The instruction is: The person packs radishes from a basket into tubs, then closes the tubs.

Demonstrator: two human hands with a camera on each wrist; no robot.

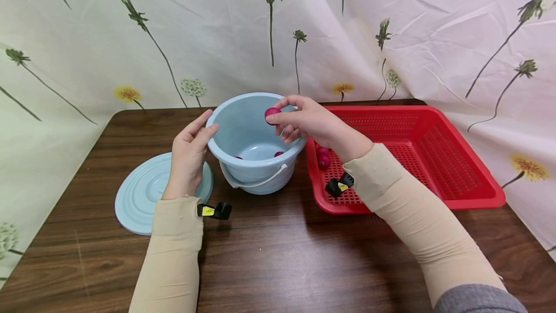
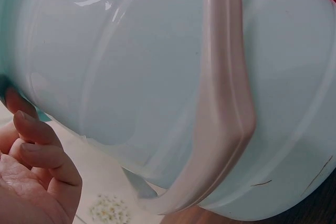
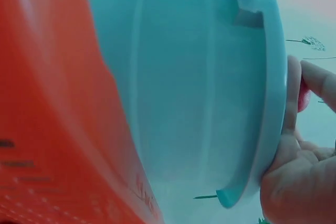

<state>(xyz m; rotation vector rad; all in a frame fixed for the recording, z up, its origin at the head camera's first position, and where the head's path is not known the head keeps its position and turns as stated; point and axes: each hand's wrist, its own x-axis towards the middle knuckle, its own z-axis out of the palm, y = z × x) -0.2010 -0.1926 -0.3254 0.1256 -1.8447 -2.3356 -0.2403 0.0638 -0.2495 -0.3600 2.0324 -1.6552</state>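
Note:
Over the light blue bucket [image 1: 257, 182], my right hand [image 1: 310, 122] pinches a small round magenta radish [image 1: 272, 116] between thumb and fingers. In the right wrist view the radish [image 3: 304, 97] shows partly behind the fingers, beside the bucket rim [image 3: 275, 77]. My left hand [image 1: 188, 156] holds the bucket's left rim, thumb at the edge; the left wrist view shows its curled fingers [image 2: 44, 156] by the bucket wall [image 2: 131, 77]. Inside the bucket, parts of another radish [image 1: 279, 153] and a further magenta piece [image 1: 238, 157] show above the near rim.
A red perforated basket [image 1: 451, 158] stands right of the bucket, with magenta radishes [image 1: 323, 158] in its left end. The round blue lid [image 1: 134, 197] lies on the wooden table [image 1: 269, 255] at left. A white handle [image 1: 260, 183] hangs down the bucket's front. Flowered cloth [image 1: 217, 28] hangs behind.

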